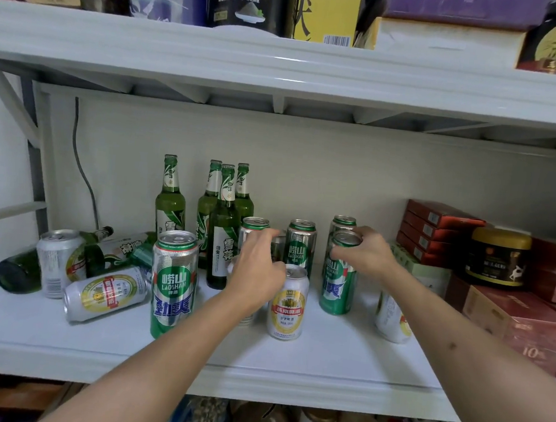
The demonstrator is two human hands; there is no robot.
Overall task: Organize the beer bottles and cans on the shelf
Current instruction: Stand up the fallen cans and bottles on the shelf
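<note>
**Two hands among beer cans on a white shelf**

At centre frame, a person's right hand [365,251] curls over the top of a tall green and silver can [339,275], gripping its rim. The left hand [257,269] reaches between cans beside a white and yellow can [287,306]; whether it holds anything cannot be told. Four upright green glass bottles [224,226] stand behind. At lower left, another green bottle [19,270] and a silver can [105,294] lie toppled on the white shelf [324,364]. Red cartons [434,233] are stacked at right.

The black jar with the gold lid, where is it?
In the head view, the black jar sits at the shelf's right side, on red boxes, right of the stacked red cartons.
</note>
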